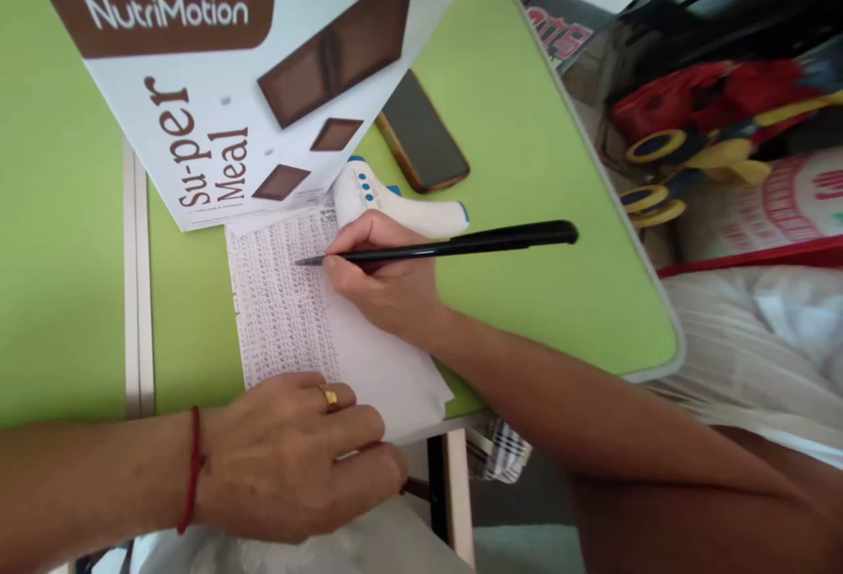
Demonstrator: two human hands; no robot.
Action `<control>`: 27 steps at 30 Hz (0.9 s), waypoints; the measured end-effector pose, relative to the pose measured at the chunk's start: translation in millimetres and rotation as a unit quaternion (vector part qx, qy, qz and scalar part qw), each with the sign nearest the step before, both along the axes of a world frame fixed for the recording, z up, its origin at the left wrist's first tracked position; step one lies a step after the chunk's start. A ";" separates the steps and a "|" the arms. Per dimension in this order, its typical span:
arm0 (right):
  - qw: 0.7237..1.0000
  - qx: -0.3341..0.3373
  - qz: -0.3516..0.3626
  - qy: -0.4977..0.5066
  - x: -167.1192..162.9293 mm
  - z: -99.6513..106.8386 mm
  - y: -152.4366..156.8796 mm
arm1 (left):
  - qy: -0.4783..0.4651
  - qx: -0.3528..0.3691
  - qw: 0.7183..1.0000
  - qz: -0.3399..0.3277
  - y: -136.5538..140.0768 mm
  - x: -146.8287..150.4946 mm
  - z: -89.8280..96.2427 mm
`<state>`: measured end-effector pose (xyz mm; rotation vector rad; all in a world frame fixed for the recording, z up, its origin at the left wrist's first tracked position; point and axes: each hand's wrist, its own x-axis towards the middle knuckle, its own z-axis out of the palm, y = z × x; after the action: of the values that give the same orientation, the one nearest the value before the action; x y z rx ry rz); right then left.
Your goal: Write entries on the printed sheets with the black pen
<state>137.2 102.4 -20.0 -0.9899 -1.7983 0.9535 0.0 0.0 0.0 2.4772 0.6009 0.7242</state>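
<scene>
My right hand (392,280) pinches a black pen (474,243), its tip over the handwritten rows on a sheet of paper (283,302). Small dense writing fills the sheet's left part, while the right part is blank. Across the near edge of the paper lies my left hand (296,460), open, back upward, with a gold ring and a red string bracelet. Just beyond the right hand is a white and blue handheld infrared thermometer (388,204). A white NutriMotion box (217,109) stands at the far edge of the sheet and hides part of it.
The green folding table (540,293) has a pale seam strip (138,293) on the left. A phone (425,135) lies face up behind the thermometer. Off the right edge are yellow-handled scissors (659,175), a red bag (711,96) and a printed white sack (777,205).
</scene>
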 end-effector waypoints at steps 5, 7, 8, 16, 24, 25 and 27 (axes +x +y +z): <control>0.999 0.012 -0.004 -0.031 -1.1 0.8 1.3 | 0.053 -0.009 0.999 0.000 0.7 -2.4 -4.1; 0.999 0.017 0.000 -0.038 -1.2 0.6 0.9 | 0.072 -0.014 0.997 0.000 0.5 -2.1 -5.7; 0.999 0.018 0.001 -0.040 -1.3 0.4 0.7 | 0.080 -0.017 0.997 0.000 0.3 -1.8 -6.2; 0.999 0.031 -0.003 -0.043 -1.3 -2.4 0.9 | 0.053 -0.006 0.997 0.063 4.9 -3.2 -1.4; 0.997 0.046 0.002 -0.068 -1.1 -0.7 0.3 | 0.130 0.072 0.983 0.106 7.2 -5.2 -9.2; 0.996 0.048 0.003 -0.071 -1.1 -0.5 0.3 | 0.141 0.066 0.982 0.105 6.5 -5.0 -10.2; 0.996 0.054 0.006 -0.074 -1.2 -0.4 0.3 | 0.152 0.059 0.981 0.106 5.9 -4.7 -11.1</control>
<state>136.1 102.7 -20.4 -1.0044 -1.9598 0.7994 -4.7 5.9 -11.1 2.6852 0.9716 0.4700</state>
